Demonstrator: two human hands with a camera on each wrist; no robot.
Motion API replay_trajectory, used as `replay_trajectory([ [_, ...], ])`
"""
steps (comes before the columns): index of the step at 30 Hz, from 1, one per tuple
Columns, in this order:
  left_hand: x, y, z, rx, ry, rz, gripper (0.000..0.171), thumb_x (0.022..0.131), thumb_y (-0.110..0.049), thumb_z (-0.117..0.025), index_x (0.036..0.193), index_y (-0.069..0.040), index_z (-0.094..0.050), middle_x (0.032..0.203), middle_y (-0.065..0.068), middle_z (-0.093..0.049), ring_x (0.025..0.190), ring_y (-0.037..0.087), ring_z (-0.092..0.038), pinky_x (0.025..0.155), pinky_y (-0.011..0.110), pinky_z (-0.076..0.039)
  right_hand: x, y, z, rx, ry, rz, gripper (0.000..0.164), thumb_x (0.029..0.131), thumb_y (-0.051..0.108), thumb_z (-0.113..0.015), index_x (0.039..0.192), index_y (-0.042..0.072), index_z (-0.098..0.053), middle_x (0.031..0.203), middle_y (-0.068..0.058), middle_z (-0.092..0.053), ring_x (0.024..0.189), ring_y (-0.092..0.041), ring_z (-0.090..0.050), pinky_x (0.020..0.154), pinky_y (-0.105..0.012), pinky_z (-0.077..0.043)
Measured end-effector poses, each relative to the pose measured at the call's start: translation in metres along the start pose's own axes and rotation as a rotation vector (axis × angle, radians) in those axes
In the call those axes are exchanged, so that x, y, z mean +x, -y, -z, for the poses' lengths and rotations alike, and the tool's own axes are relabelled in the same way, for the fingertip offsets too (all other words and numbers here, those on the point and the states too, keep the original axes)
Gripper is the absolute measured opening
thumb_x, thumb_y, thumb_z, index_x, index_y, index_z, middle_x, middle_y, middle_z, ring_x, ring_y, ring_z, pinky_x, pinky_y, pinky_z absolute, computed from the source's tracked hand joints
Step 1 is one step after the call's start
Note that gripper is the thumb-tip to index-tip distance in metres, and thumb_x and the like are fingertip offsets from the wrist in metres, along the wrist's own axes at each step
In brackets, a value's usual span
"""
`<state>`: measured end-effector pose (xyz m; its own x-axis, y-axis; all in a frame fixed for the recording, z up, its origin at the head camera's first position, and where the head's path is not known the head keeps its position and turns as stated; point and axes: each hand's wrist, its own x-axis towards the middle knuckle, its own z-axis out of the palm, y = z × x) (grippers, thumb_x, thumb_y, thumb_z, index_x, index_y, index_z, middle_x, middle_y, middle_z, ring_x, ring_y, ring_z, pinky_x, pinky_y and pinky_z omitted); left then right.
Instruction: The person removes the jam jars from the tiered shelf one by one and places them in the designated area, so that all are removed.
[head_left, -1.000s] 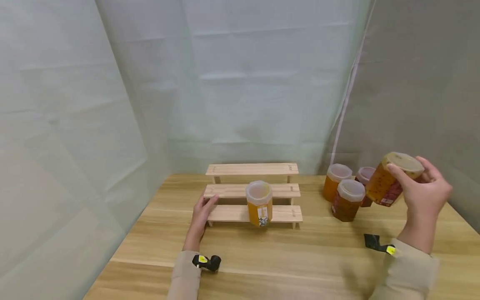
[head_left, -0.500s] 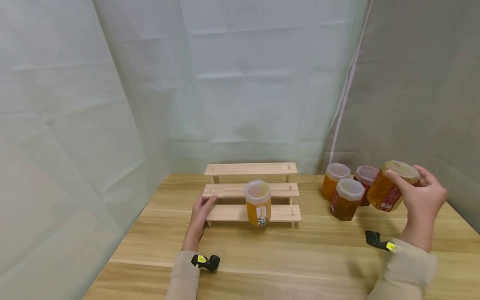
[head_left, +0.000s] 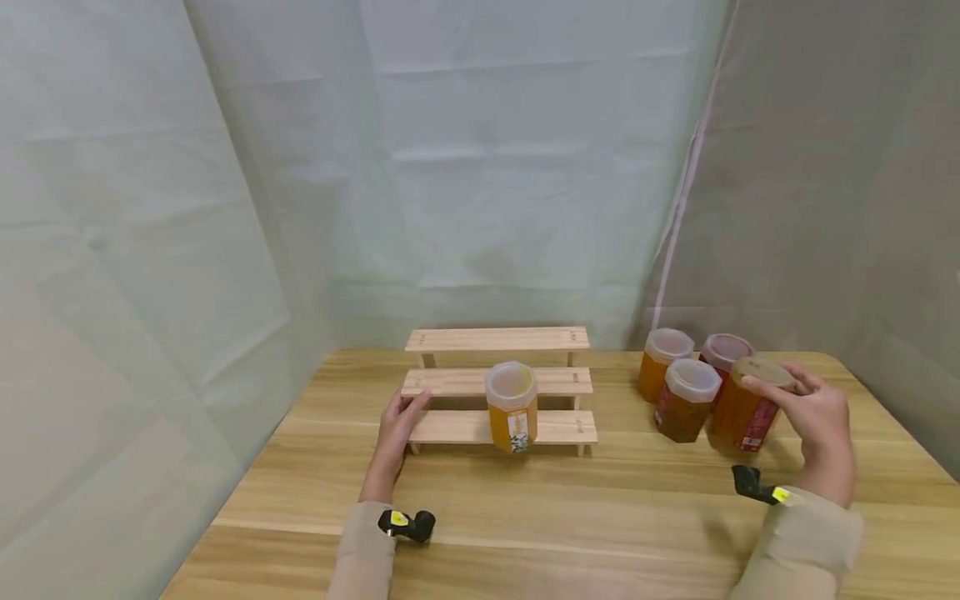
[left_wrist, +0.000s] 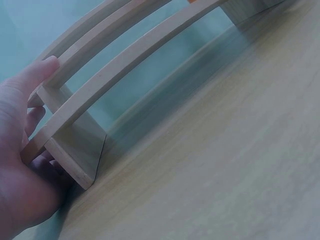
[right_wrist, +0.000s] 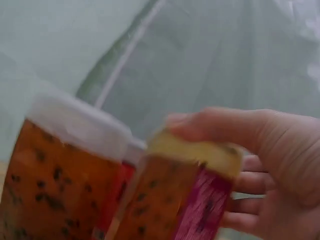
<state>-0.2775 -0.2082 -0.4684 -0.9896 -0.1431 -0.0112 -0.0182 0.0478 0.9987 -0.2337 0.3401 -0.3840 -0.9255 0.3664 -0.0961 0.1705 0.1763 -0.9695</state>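
Observation:
My left hand (head_left: 396, 429) grips the left end of a three-step wooden display stand (head_left: 450, 427). In the left wrist view, the thumb lies along the stand's upper boards (left_wrist: 115, 72) and fingers curl behind its side. An orange jar (head_left: 512, 421) with a pale lid and white label stands on the lowest step. At the right, my right hand (head_left: 816, 421) holds a seeded amber jar (head_left: 738, 417) by its yellowish lid, thumb on the near side. This jar has a magenta label (right_wrist: 204, 205). Whether its base touches the table cannot be seen clearly.
Close to the held jar stand an amber seeded jar (head_left: 682, 408), a dark red jar (head_left: 722, 358) and an orange jar (head_left: 655, 371). All are on the wooden table (head_left: 570, 517). Pale cloth walls (head_left: 487, 183) rise behind and at both sides.
My right hand has brought the held jar down and to the left, beside the other jars, and it is more upright. My left hand stays at the stand.

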Motion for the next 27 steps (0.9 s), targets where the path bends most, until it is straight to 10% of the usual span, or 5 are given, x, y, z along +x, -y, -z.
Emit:
replay_trajectory([
  [4, -0.002, -0.007, 0.001, -0.023, 0.014, 0.015, 0.071, 0.095, -0.038, -0.061, 0.156, -0.027, -0.025, 0.156, 0.015, -0.034, 0.141, 0.031, -0.034, 0.118, 0.050, -0.029, 0.008, -0.017, 0.007, -0.137, 0.209, 0.101, 0.065, 0.092, 0.036, -0.066, 0.146, 0.033, -0.031, 0.109, 0.035, -0.050, 0.111, 0.008, -0.045, 0.115, -0.043, -0.028],
  [9, -0.013, -0.023, -0.001, -0.026, 0.025, 0.019, 0.070, 0.096, -0.033, -0.061, 0.156, -0.021, -0.025, 0.157, 0.016, -0.033, 0.142, 0.029, -0.033, 0.119, 0.048, -0.028, 0.016, -0.027, 0.010, -0.050, 0.318, 0.195, 0.049, 0.095, 0.023, -0.063, 0.132, 0.036, -0.034, 0.101, 0.036, -0.052, 0.095, 0.018, -0.048, 0.088, -0.012, -0.035],
  [16, -0.018, -0.026, -0.001, 0.003, 0.040, 0.007, 0.071, 0.097, -0.035, -0.059, 0.157, -0.021, -0.023, 0.158, 0.017, -0.031, 0.145, 0.032, -0.030, 0.119, 0.052, -0.027, 0.016, -0.028, 0.010, -0.050, 0.333, 0.214, 0.055, 0.096, 0.022, -0.061, 0.141, 0.030, -0.031, 0.103, 0.034, -0.050, 0.096, 0.018, -0.047, 0.078, -0.008, -0.035],
  [27, 0.003, 0.003, 0.002, -0.001, 0.018, -0.005, 0.071, 0.094, -0.043, -0.061, 0.155, -0.032, -0.026, 0.155, 0.013, -0.036, 0.142, 0.029, -0.035, 0.118, 0.051, -0.030, 0.004, -0.005, 0.001, -0.035, 0.181, 0.254, 0.071, 0.099, 0.032, -0.056, 0.157, 0.028, -0.014, 0.154, 0.008, -0.032, 0.146, -0.009, -0.021, 0.126, -0.032, -0.006],
])
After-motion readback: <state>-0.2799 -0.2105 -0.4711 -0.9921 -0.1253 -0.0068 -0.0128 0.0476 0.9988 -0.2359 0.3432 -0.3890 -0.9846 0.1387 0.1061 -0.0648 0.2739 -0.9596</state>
